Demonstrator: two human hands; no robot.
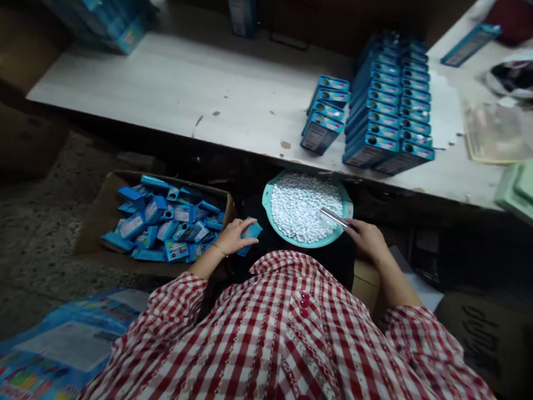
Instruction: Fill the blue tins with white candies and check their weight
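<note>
Now our left hand (231, 237) has its grip closed around a small blue carton (252, 232), which pokes out just past the fingertips. Our right hand (368, 240) pinches the near end of a slim metal tube (334, 217) — the grip is snug, and the far end lies on the white pellets (300, 205) ahead of it.

To our mind this goes best with the tube held low and shallow, so it skims the heap rather than digs, and with the carton kept close to the basin's rim.

The teal basin (266, 203) is round, smooth plastic and sits between the two grips. Its pellets look small, chalky and matte. Left of the carton grip sits a cardboard box (104, 194) of jumbled glossy cartons. Beyond both grips, on the pale scuffed desk (166, 89), stand neat stacks (389, 105) of the same blue cartons.
</note>
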